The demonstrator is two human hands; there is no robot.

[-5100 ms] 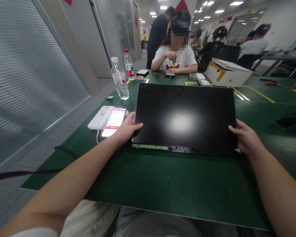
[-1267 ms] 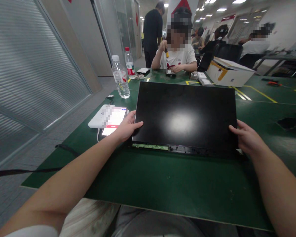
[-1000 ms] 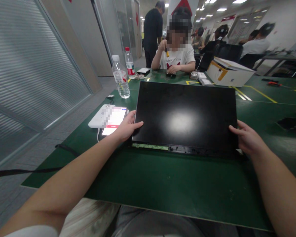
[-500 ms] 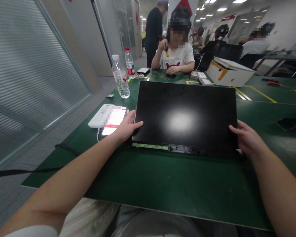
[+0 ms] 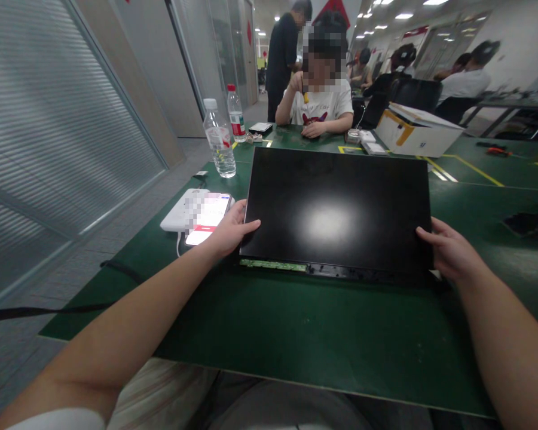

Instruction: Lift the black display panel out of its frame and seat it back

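Observation:
A black LCD screen panel (image 5: 341, 209) is held tilted over the green table, its dark face toward me and a bright reflection in its middle. Along its lower edge runs a narrow green circuit board (image 5: 273, 265). My left hand (image 5: 233, 230) grips the panel's left edge, thumb on the front and fingers mostly hidden behind. On the opposite edge, my right hand (image 5: 452, 248) is closed the same way, thumb at the front. Whether the panel's bottom edge touches the table, I cannot tell.
Left of the panel lie a lit phone (image 5: 208, 218) and a white box-shaped device (image 5: 183, 210) with a cable. Two water bottles (image 5: 222, 149) stand behind them. Across the green table (image 5: 296, 334) sits a person (image 5: 327, 101) holding a yellow-handled tool. A white carton (image 5: 416, 131) stands far right.
The panel and both my hands stay in place. Across the table, the seated person's head and hands have shifted slightly, and the standing person has moved a little to the right.

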